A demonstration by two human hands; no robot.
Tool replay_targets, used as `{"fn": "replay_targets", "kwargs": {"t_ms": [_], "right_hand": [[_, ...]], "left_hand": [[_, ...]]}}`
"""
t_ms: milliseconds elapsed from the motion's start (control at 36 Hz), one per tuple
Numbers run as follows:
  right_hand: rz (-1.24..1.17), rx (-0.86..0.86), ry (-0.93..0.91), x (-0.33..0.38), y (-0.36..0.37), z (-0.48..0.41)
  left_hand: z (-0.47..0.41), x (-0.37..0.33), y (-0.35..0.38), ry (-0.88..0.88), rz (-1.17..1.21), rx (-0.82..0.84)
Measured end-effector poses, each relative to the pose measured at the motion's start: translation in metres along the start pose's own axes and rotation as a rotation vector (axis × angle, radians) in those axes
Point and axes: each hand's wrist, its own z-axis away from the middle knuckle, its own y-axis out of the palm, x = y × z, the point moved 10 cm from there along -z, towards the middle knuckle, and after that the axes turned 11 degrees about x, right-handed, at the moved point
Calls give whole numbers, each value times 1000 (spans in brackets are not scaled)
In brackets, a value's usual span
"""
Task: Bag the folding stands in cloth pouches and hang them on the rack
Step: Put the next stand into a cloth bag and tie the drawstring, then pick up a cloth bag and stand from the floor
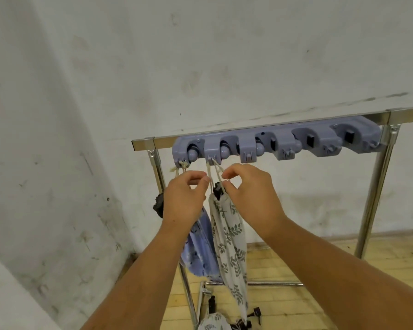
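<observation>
Cream cords [212, 172] run down from the second hook of the lilac holder [275, 145] at mid-frame, which is fixed to the steel rack [377, 186]. Left hand [185, 198] pinches one cord between thumb and forefinger, its grip together on it; right hand [250, 196] pinches the other cord just beside it, grip likewise closed. Between and below the two hands hangs the leaf pouch [231, 239], a black stand [217, 190] poking from its mouth, right under the fingertips. Behind the left wrist, a blue pouch [198, 253] hangs from the first hook. At the bottom of the frame, another leaf-print pouch [212, 322] lies on the wooden floor [308, 306].
</observation>
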Motion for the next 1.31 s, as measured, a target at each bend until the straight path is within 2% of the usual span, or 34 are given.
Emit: {"fn": "replay_targets", "kwargs": {"t_ms": [111,306,500,639,917,1139,1306], "right_hand": [[-41,16,32,-16,6,15],[-84,98,177,-79,49,72],[-29,292,381,-139,108,151],[-23,367,499,-178,137,206],[-13,515,677,-256,199,311],[47,649,828,-331,243,408],[79,721,937,-372,267,471]], "left_hand": [[10,18,7,-5,-15,41],[49,69,57,-94,-62,235],[106,124,116,-211,-76,388],[141,170,147,-294,-67,471],[222,305,209,-499,-113,603],[281,413,255,-620,-239,753],[334,474,297,-740,-231,937]]}}
